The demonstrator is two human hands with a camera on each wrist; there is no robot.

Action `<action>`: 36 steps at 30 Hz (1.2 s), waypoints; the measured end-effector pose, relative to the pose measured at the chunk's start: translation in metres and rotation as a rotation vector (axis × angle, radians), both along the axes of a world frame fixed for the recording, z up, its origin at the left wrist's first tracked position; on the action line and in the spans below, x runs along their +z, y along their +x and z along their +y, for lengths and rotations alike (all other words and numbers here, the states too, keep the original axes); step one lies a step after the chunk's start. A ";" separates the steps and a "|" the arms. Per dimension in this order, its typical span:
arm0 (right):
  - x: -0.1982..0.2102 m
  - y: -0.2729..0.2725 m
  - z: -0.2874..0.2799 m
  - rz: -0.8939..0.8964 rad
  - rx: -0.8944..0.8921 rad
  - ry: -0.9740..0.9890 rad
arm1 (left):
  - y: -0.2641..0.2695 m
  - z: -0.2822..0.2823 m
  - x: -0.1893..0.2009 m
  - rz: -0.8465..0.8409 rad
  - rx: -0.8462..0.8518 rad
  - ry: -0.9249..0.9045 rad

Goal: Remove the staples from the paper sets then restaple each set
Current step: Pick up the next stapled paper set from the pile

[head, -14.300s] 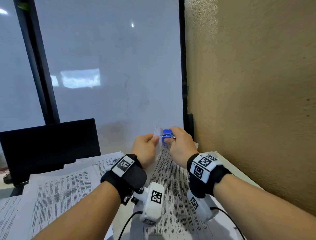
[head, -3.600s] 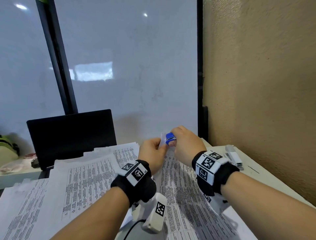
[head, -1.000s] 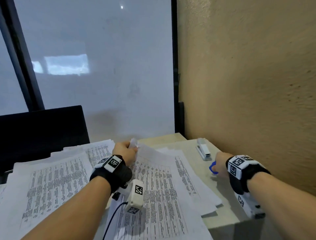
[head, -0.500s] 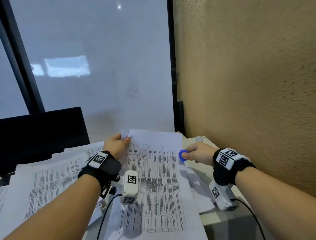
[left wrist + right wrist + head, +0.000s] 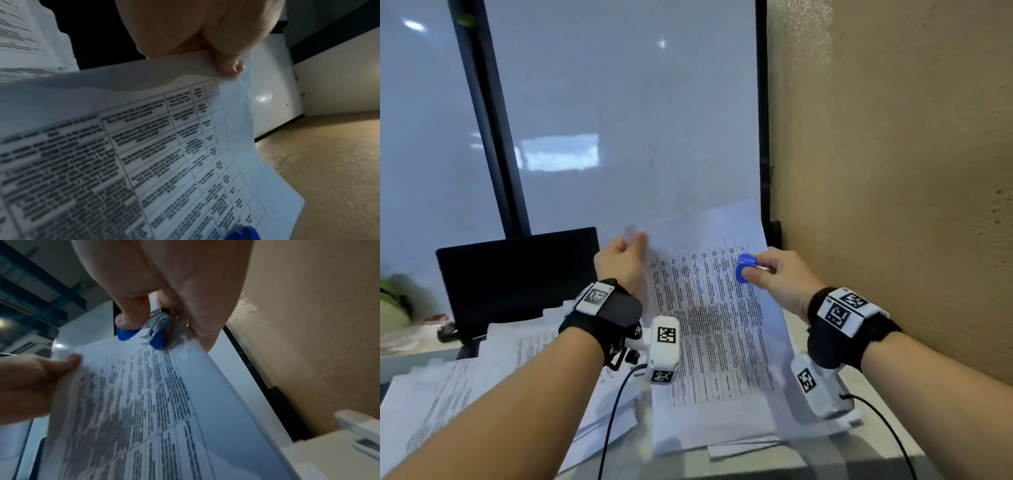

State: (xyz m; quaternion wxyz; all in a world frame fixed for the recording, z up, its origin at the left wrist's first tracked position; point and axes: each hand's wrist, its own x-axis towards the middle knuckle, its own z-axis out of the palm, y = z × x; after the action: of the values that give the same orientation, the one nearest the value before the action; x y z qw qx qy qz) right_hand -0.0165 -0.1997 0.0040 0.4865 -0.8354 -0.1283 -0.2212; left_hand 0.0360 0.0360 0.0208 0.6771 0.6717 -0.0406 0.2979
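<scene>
My left hand [image 5: 625, 257] pinches the top left corner of a printed paper set [image 5: 709, 308] and holds it raised, tilted up off the desk. The same set [image 5: 144, 154] fills the left wrist view, with my thumb [image 5: 228, 65] on its corner. My right hand [image 5: 774, 277] grips a blue staple remover [image 5: 744, 269] over the sheet's right half. In the right wrist view the staple remover [image 5: 152, 332] with metal jaws sits at the top edge of the paper set [image 5: 144, 402]. A white stapler [image 5: 362, 433] lies on the desk by the wall.
More printed paper stacks [image 5: 465, 387] cover the desk to the left. A black monitor [image 5: 517, 274] stands behind them. A tan wall [image 5: 893, 171] runs close along the right, and a frosted glass panel [image 5: 637, 120] is straight ahead.
My left hand has lifted the paper set higher and more upright. My right hand has picked the blue staple remover up off the desk and carried it over to the sheet.
</scene>
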 end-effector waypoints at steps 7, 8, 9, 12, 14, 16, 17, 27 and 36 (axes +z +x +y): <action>-0.001 -0.002 0.009 -0.138 -0.098 0.054 | -0.018 -0.011 0.024 -0.084 0.033 -0.001; -0.005 -0.002 0.008 -0.134 -0.104 0.067 | -0.021 -0.014 0.017 -0.044 -0.016 0.050; -0.010 -0.002 0.006 -0.120 -0.109 0.073 | -0.025 -0.016 0.008 0.030 -0.078 0.116; -0.021 -0.004 0.000 -0.075 -0.117 0.082 | -0.020 -0.012 -0.039 0.349 -0.262 0.316; -0.023 -0.004 -0.006 -0.071 -0.121 0.110 | -0.012 -0.007 -0.068 0.417 -0.257 0.451; -0.019 -0.005 -0.008 -0.097 -0.129 0.130 | -0.005 -0.004 -0.079 0.375 -0.225 0.568; -0.014 -0.006 -0.007 -0.111 -0.124 0.146 | -0.005 -0.003 -0.078 0.361 -0.216 0.591; 0.016 0.004 0.047 -0.092 0.005 0.225 | -0.004 0.049 -0.062 0.310 0.079 0.205; -0.037 0.025 0.112 0.250 0.111 -0.222 | -0.039 0.170 -0.075 0.732 0.393 0.370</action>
State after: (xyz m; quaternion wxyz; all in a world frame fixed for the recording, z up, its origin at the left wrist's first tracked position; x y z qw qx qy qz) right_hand 0.0082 -0.0875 -0.0325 0.4149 -0.8967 -0.1363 -0.0729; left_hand -0.0027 0.2060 -0.0546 0.4459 0.8376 0.2771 0.1513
